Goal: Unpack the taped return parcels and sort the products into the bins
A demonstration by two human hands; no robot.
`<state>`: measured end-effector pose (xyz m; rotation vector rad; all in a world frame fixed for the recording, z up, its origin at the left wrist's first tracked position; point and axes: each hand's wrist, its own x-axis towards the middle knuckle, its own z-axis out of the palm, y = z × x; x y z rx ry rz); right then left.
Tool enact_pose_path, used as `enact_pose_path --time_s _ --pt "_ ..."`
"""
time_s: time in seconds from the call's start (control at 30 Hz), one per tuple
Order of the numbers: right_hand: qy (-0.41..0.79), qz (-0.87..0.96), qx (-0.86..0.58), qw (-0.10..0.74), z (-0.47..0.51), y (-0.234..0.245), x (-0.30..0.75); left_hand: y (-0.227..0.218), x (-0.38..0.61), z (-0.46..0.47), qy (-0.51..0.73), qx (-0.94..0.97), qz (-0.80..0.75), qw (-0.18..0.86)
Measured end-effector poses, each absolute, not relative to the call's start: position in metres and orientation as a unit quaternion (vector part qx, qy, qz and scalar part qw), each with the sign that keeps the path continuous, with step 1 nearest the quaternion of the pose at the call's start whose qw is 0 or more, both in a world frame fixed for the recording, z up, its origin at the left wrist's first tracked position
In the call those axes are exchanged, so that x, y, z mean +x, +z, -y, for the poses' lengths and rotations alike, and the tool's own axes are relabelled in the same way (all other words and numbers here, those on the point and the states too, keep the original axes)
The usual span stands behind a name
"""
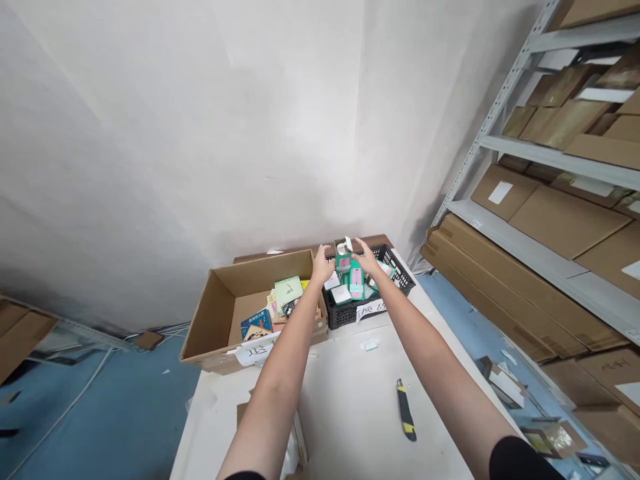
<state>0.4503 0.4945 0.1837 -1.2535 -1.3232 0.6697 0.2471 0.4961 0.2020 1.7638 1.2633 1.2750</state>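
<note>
Evidently, the fingers of the left hand [323,268] and right hand [369,261] grip a small green box [343,261] over the black crate [343,316], far right on the bench [345,387]; it is probably light, easily dented card, best held by its sides, not the white flap [349,244]

You get bright, diffuse light, the pale wall [300,113] lightest near its middle and shadowed at lower left; wide-angle distortion slants the shelves [520,230] at right, and the green boxes [357,281] look soft.
</note>
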Motion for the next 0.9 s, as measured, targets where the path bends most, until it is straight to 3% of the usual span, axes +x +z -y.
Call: enact_pose_path --time_s 0.23,0.53,0.7,0.9 --pt "0.310 0.543 -0.535 0.568 -0.454 0.138 0.449 0.179 0.202 -0.455 0.483 0.660 -0.482 0.314" --pt "0.319 0.602 -0.501 0.534 -0.335 0.173 0.400 0.206 0.159 -0.342 0.537 0.625 -0.494 0.278" --pt "0.294 0.678 -0.447 0.504 -0.269 0.185 0.367 0.195 0.139 -0.260 0.531 0.612 -0.524 0.263" --pt "0.349 0.712 -0.389 0.468 -0.205 0.165 0.314 0.169 0.096 -0.159 0.504 0.571 -0.601 0.244"
